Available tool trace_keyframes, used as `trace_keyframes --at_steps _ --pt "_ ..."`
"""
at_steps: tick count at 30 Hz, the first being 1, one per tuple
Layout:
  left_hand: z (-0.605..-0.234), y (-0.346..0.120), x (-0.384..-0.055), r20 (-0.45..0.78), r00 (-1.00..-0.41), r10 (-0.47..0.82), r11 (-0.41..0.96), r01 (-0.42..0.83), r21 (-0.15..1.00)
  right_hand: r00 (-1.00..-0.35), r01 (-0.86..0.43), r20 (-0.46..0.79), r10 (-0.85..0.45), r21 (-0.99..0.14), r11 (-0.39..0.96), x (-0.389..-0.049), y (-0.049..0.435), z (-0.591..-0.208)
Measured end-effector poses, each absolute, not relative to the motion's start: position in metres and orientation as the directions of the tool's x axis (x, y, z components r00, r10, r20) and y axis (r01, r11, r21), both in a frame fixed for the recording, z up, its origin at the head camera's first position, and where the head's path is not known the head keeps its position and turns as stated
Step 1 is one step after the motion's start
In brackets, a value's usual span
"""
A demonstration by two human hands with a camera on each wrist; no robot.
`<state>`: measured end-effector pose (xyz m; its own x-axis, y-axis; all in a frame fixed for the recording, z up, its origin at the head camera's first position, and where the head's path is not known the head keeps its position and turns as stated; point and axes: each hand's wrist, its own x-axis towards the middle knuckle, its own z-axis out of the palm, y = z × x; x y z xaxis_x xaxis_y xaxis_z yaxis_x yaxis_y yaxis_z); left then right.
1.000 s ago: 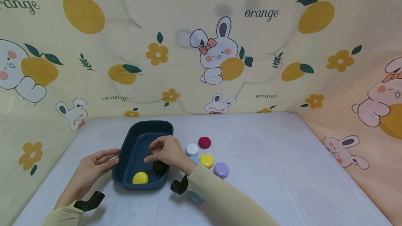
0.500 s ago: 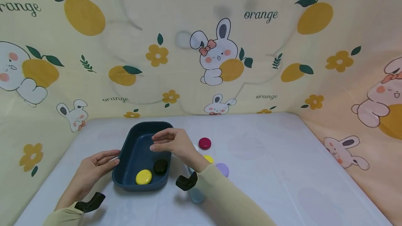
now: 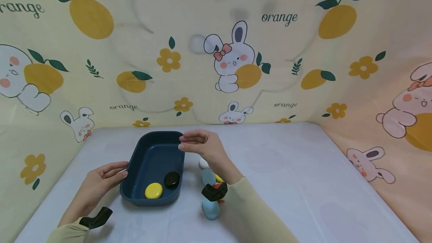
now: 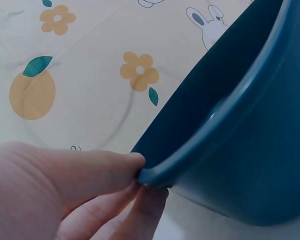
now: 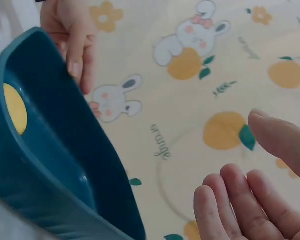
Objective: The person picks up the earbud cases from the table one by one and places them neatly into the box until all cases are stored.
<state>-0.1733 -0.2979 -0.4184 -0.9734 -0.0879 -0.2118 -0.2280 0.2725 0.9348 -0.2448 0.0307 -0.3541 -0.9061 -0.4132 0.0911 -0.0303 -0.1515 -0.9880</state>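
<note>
A dark blue plastic tray (image 3: 153, 160) stands on the table, left of centre. Inside it, toward the near end, lie a glossy yellow round disc (image 3: 153, 190) and a black one (image 3: 172, 180). My left hand (image 3: 96, 185) pinches the tray's left rim; in the left wrist view its thumb (image 4: 110, 167) meets the rim with the fingers just below. Just past the tray's right rim, my right hand (image 3: 209, 151) hovers with nothing in it, its fingers loosely extended in the right wrist view.
Right of the tray are several loose discs, partly hidden by my right hand and wrist: a white disc (image 3: 203, 163), a pale blue disc (image 3: 208, 177), another pale blue disc (image 3: 210, 208), and slivers of yellow and orange. A patterned cloth (image 3: 287, 85) hangs behind the table.
My right hand has moved up and right from over the tray to beyond its right rim. The yellow disc in the tray has shifted slightly, then settled. My left hand stays put.
</note>
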Motion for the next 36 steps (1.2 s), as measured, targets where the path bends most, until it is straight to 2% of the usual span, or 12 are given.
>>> trace_keyframes --at_steps 4,18,21,25,29,32,36 --pt "-0.42 -0.299 -0.173 -0.197 -0.977 -0.079 0.28 -0.211 0.937 -0.913 -0.014 0.075 -0.402 -0.988 -0.151 -0.238 0.051 -0.358" --pt "-0.42 -0.3 -0.173 -0.203 -0.976 -0.076 0.289 -0.216 0.933 -0.891 -0.049 0.0 -0.455 -0.994 0.096 -0.229 0.131 -0.384" --pt "-0.419 -0.301 -0.174 -0.195 -0.978 -0.069 0.292 -0.207 0.934 -0.858 -0.074 0.022 -0.513 -0.994 0.081 -0.224 0.136 -0.388" --pt "-0.415 -0.302 -0.174 -0.187 -0.98 -0.069 0.324 -0.199 0.925 -0.782 -0.098 0.07 -0.619 -0.995 0.011 -0.217 0.136 -0.395" --pt "-0.414 -0.303 -0.174 -0.181 -0.981 -0.075 0.349 -0.196 0.917 -0.718 -0.092 0.061 -0.694 -0.996 0.007 -0.209 0.132 -0.403" --pt "-0.415 -0.302 -0.174 -0.178 -0.982 -0.07 0.33 -0.191 0.924 -0.706 -0.064 0.01 -0.708 -0.997 0.05 -0.202 0.13 -0.408" --pt "-0.418 -0.3 -0.174 -0.194 -0.979 -0.067 0.312 -0.205 0.928 -0.726 -0.066 -0.026 -0.688 -0.992 0.106 -0.199 0.13 -0.413"
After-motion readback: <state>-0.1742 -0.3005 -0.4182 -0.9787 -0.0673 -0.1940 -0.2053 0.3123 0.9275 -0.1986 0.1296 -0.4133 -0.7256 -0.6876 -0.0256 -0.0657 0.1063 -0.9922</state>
